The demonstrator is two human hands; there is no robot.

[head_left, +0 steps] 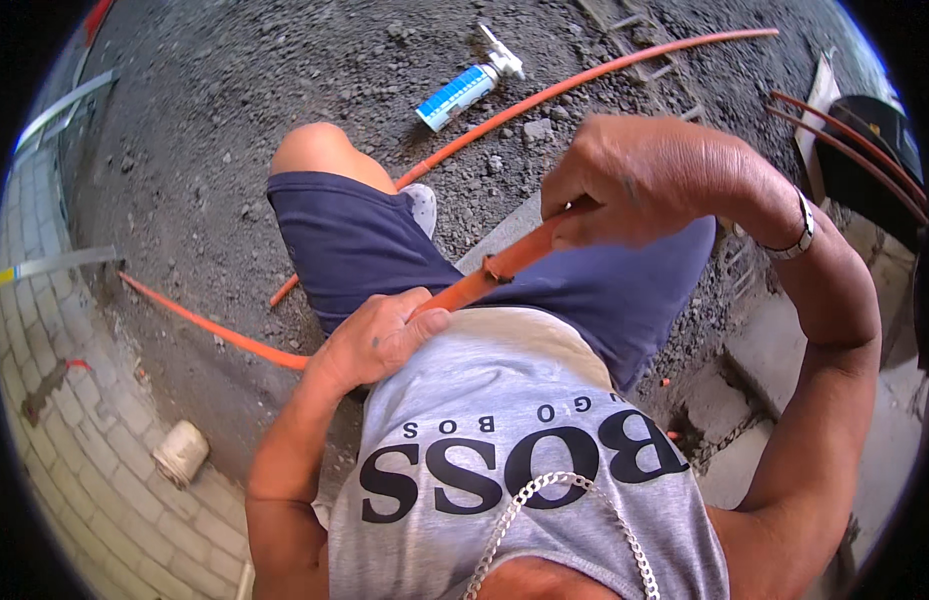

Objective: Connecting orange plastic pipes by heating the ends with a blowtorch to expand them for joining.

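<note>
Left hand [387, 341] and right hand [629, 185] grip the pipe [462, 292], likely light and springy, best held left and right of its dark mark [497, 269].

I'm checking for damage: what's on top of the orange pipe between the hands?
A dark, ragged patch sits on the orange pipe; I can't tell whether it's damage. The underside and the parts wrapped by the left hand and right hand are hidden.
</note>
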